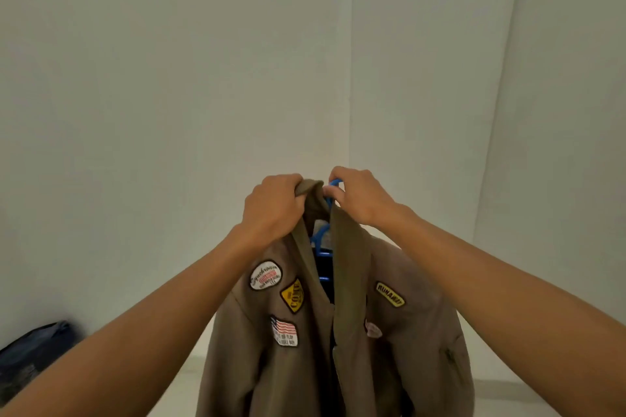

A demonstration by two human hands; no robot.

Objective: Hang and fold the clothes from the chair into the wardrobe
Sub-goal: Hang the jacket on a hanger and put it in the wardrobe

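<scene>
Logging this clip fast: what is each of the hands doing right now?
Left hand: closed, gripping the collar of the brown jacket.
Right hand: closed, holding the hook of the blue hanger.

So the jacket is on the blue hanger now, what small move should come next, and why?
Probably settle the collar: the left hand grips the brown jacket at its collar, bunched up beside the hook, while the right hand holds the blue hanger by its hook. No wardrobe rail is in view yet, so hanging would likely come after.
</scene>
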